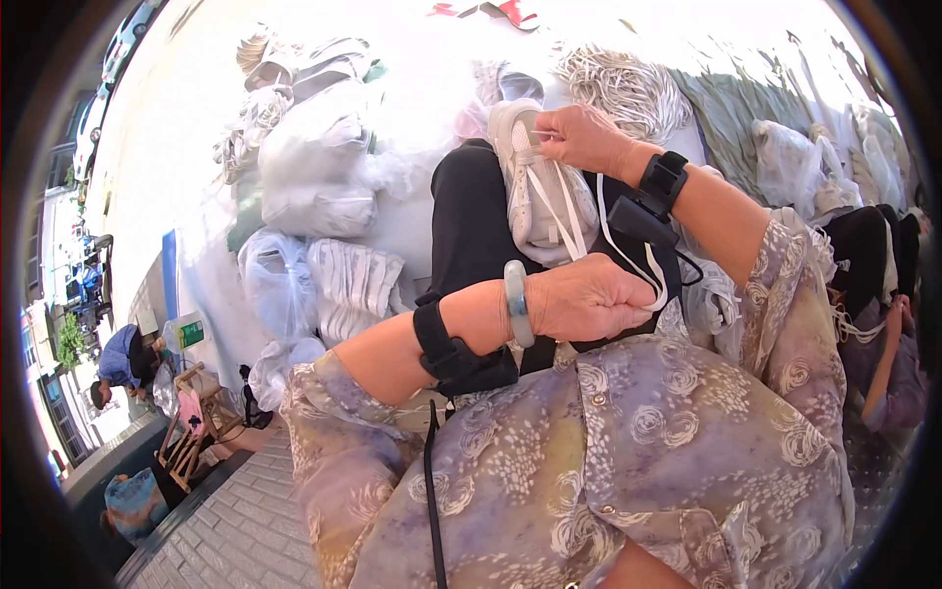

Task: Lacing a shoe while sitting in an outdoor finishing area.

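A pale beige and white lace-up sneaker [520, 211] rests between my black-trousered legs, its toe pointing away or toward me, I cannot tell which. White shoelace [655, 267] runs through its eyelets and hangs in long loose strands. At the sneaker's far end, my right hand [589, 137] pinches a thin piece of the lace between thumb and fingertips. Nearer my body, my left hand [597, 296] is closed in a fist around another length, which loops out past its knuckles. Its fingertips are mostly hidden.
A heap of white laces [628, 93] lies beyond my right hand. Bulging plastic bags [319, 182] and a white stacked bundle [355, 280] lie to the left. A person [898, 358] sits close at right; a wooden chair [201, 417] stands far left.
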The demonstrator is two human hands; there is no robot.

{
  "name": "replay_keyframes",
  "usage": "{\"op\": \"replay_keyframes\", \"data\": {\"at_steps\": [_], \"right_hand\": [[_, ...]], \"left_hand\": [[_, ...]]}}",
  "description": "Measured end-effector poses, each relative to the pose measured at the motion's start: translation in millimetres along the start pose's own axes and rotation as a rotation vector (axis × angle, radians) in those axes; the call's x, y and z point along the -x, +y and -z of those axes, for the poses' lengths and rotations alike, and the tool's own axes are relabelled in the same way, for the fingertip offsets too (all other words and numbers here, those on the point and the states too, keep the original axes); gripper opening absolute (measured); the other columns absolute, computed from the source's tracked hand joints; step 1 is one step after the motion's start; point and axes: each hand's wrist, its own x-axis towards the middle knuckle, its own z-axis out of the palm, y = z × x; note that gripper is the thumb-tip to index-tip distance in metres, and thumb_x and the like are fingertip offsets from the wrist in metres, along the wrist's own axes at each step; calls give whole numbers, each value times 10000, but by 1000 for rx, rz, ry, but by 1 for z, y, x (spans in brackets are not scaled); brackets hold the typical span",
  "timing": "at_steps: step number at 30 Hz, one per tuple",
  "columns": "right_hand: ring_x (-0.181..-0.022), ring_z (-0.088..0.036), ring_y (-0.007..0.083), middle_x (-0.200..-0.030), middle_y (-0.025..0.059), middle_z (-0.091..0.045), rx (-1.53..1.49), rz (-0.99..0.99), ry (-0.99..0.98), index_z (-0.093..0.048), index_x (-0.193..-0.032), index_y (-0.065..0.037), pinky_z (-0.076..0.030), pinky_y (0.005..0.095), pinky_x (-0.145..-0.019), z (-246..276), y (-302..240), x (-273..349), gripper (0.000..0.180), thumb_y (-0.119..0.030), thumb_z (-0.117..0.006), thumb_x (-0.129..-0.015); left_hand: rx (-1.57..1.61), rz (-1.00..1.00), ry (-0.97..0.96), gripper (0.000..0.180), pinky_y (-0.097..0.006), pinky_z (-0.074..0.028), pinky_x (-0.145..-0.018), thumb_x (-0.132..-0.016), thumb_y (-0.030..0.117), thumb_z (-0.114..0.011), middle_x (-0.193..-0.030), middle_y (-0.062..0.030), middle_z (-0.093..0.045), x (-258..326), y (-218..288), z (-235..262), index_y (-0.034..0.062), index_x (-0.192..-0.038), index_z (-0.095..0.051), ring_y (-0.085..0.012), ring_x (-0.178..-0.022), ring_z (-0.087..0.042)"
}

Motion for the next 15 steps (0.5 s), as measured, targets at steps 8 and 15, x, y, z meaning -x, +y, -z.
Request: {"op": "replay_keyframes", "data": {"at_steps": [8,15], "right_hand": [[-760,-630,298,-843,128,-612,492,202,7,-616,-786,-64,-508,394,-655,-13,-14,7,107,-57,-598,-680],[-685,-630,269,-793,126,-585,727,384,-28,-579,-757,-23,-511,358,-574,-20,-6,5,65,-41,-578,-694]], "left_hand": [[-156,-23,4,179,-310,-363,-499,-846,84,-506,-546,-94,-450,-4,-5,-4,3,-695,-455,-183,-493,-458],[-166,21,19,175,-308,-368,-484,-840,83,-504,-515,-77,-447,-1,-3,-2,10,-686,-461,-172,-463,-452]]}}
